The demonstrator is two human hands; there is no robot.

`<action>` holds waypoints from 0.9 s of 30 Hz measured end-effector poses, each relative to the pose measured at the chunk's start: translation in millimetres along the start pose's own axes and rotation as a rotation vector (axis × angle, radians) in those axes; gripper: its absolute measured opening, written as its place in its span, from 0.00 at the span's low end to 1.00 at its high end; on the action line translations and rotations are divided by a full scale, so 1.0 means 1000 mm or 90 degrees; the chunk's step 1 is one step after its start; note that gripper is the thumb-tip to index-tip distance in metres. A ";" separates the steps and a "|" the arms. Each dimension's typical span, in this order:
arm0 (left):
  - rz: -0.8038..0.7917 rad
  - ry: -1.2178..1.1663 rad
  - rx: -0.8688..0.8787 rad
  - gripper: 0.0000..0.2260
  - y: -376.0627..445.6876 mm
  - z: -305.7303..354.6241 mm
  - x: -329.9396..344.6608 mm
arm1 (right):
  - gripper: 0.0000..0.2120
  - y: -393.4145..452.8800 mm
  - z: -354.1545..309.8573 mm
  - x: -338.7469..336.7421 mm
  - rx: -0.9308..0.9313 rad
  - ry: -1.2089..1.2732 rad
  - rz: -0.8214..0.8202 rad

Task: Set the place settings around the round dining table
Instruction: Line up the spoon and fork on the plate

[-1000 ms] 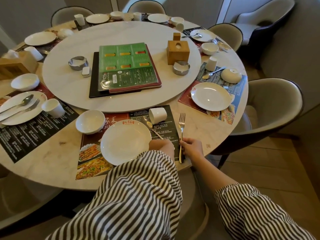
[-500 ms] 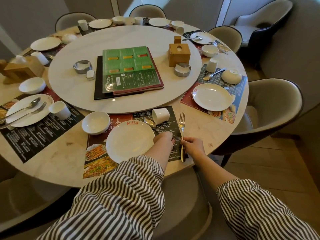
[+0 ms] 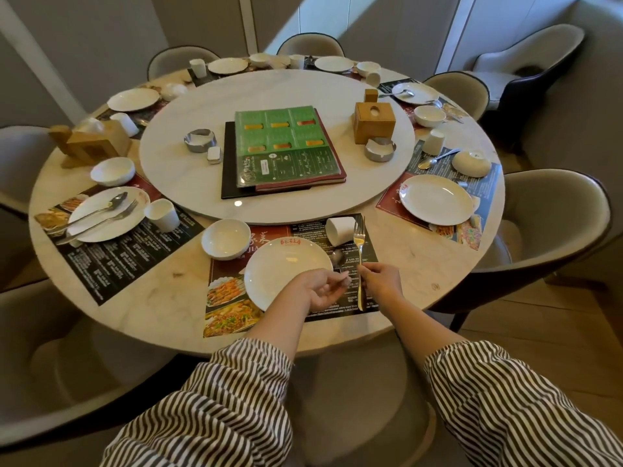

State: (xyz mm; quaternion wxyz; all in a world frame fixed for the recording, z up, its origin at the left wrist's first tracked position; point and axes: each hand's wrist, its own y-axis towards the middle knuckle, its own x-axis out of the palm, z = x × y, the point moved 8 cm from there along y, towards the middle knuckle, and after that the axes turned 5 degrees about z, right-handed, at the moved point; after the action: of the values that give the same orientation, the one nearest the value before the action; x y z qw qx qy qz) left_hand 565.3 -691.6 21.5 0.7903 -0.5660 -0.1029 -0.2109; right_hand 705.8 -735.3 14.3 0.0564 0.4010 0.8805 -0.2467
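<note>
Low centre of the frame: right hand (image 3: 381, 281) pinches the gold metal fork (image 3: 360, 264), tines toward upper frame; left hand (image 3: 320, 289) fingers curl on the silver spoon (image 3: 338, 261) just left.

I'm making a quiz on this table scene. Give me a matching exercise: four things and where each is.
Things:
1. fork
2. small bowl
3. green menu
4. cup lying on its side

Places:
A. middle of the turntable
B. left of the fork's tines
C. pinched by the right hand
D. beyond the near plate, to its left

Pairs: 1-C, 2-D, 3-A, 4-B
</note>
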 end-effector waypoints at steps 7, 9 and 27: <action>-0.092 -0.001 0.072 0.08 -0.030 0.020 -0.038 | 0.11 -0.015 -0.014 0.021 -0.043 0.023 0.073; -0.031 0.044 0.132 0.08 -0.031 0.031 -0.058 | 0.11 -0.016 -0.016 0.029 -0.033 0.010 0.075; 0.167 0.244 0.175 0.11 -0.016 0.036 -0.135 | 0.06 -0.027 0.008 0.117 0.099 -0.220 -0.149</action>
State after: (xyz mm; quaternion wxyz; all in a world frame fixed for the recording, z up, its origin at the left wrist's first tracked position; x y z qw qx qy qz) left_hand 440.3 -632.7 -6.7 0.8855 -0.4113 0.0951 -0.1939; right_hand 606.2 -674.6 -16.7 0.1466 0.2506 0.8767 -0.3835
